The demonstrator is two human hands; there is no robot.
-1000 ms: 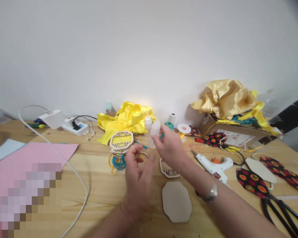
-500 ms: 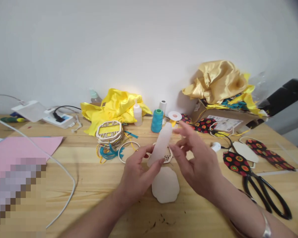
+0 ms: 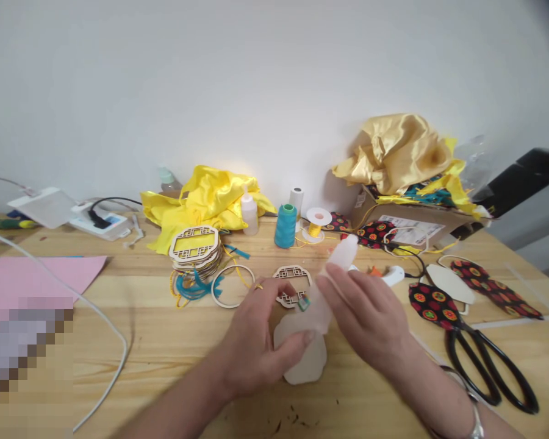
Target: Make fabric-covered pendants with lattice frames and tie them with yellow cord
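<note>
Near the centre, my right hand (image 3: 363, 308) is closed around a whitish translucent elongated piece (image 3: 343, 253), whose upper end sticks out past the fingers. My left hand (image 3: 260, 332) has thumb and fingers apart beside its lower end; the thumb tip overlaps that end, and I cannot tell if it touches. By the left fingertips shows a small green and red bit (image 3: 304, 303), too small to name. A plain wooden plaque with a scalloped outline (image 3: 304, 369) lies beneath the hands. Just beyond is a wooden lattice frame (image 3: 293, 277), partly covered by my left fingers.
Left of centre are stacked lattice frames (image 3: 194, 244), a wooden ring (image 3: 215, 292) and yellow satin (image 3: 210, 189). A squeeze bottle (image 3: 249, 214), teal thread cone (image 3: 285, 227) and yellow thread spool (image 3: 318, 225) stand behind. Rightward lie scissors (image 3: 478, 366), patterned fabric (image 3: 434, 305) and a cardboard box (image 3: 412, 225).
The translucent piece has moved right and tilted rightward. My right hand has closed on it, while my left fingers have loosened. The view has shifted slightly.
</note>
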